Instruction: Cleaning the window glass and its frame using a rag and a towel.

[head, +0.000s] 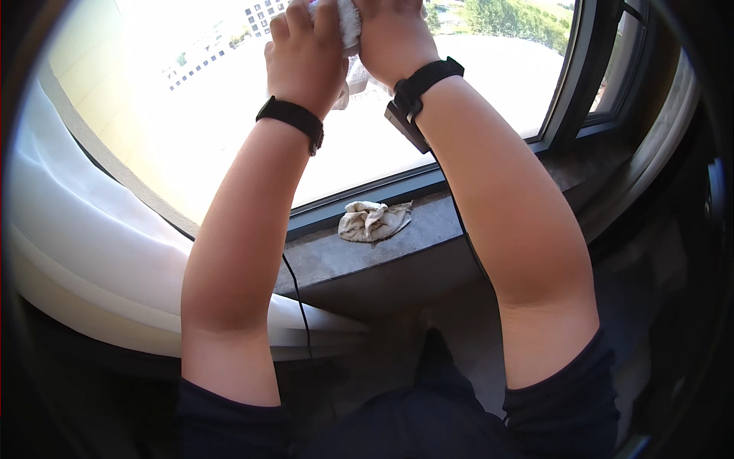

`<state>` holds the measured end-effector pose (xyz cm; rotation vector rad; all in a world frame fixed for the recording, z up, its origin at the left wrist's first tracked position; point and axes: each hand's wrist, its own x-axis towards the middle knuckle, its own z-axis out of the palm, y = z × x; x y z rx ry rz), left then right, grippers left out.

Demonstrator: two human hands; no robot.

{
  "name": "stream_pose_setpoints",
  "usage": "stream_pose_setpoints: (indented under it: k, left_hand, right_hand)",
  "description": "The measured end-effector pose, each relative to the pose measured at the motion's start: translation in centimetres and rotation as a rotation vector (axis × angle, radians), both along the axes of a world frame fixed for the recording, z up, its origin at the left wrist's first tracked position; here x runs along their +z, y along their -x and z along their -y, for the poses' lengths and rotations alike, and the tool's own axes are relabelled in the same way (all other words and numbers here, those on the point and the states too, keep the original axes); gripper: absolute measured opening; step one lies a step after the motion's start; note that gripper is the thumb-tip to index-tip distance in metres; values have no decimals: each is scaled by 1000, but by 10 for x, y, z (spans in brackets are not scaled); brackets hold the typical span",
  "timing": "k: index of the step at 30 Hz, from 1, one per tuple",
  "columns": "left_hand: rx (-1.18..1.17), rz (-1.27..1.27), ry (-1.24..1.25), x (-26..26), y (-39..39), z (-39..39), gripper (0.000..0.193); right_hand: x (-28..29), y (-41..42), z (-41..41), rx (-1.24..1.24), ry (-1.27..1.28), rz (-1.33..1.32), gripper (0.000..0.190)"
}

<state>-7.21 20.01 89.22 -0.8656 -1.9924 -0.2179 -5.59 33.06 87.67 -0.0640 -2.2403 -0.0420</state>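
Both arms reach up in front of a window pane (447, 97), with the hands side by side at the top edge of the view. My left hand (307, 57) has its fingers bent over a white terry cloth (350, 26). Against the cloth's other side is my right hand (395, 43), its fingers partly cut off by the frame. A pale, partly see-through piece (358, 77) hangs below the hands; what it is I cannot tell. On the stone windowsill (433, 224) lies a crumpled, stained beige rag (373, 221), apart from both hands.
A dark window frame (559, 103) borders the glass, with another narrow pane at the right. White curtains hang at the left (103, 229) and at the far right (659, 155). Black straps circle both wrists, and a thin black cable (298, 298) runs down beside the left forearm.
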Motion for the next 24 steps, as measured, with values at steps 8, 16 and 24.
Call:
stream_pose_setpoints:
  k: [8, 16, 24]
  left_hand:
    - [37, -72, 124, -80, 16, 15, 65]
    - [44, 37, 183, -173, -5, 40, 68]
    - [41, 76, 174, -216, -11, 60, 70]
  right_hand:
    - [-87, -1, 9, 207, 399, -171, 66]
    - [-179, -26, 33, 155, 389, -33, 69]
    - [-215, -39, 46, 152, 336, -44, 62]
